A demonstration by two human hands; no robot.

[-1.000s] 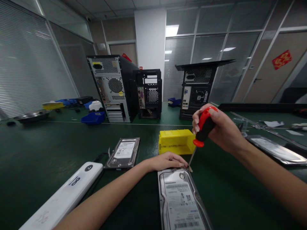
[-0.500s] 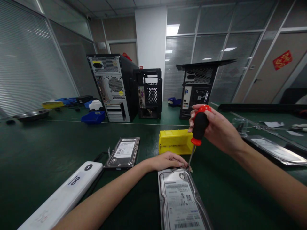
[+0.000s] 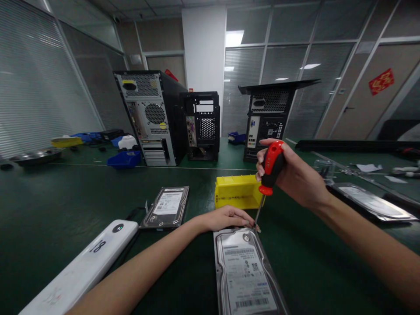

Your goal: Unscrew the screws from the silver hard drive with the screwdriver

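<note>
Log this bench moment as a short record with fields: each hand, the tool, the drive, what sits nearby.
left hand: left hand rests flat on the far end of the silver labelled hard drive, steadying it
right hand: right hand wrapped around the grip of the red-and-black screwdriver
tool tip: at the drive's far right corner, by the left fingertips
surface: dark green bench mat
behind drive: yellow plastic parts bin
left of drive: second silver hard drive; white oblong device marked 18
far back: grey-backed computer tower
</note>
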